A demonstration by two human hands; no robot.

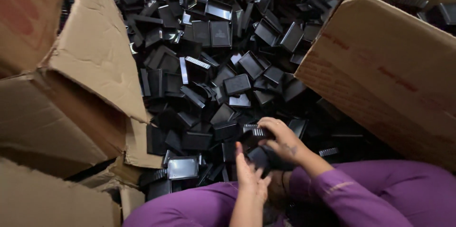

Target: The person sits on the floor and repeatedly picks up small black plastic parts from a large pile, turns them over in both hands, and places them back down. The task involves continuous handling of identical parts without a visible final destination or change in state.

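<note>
Head view: low in the frame, centre-right, the right hand (pixel 281 140) is curled over a black tray (pixel 256 137), fingers closed on its ribbed edge, while the left hand (pixel 250 175), fingers fairly straight, steadies a dark stack (pixel 266 158) beneath. Best to seat the tray squarely before releasing. The loose pile (pixel 223 51) fills the middle, between cardboard boxes (pixel 375 65).
</note>
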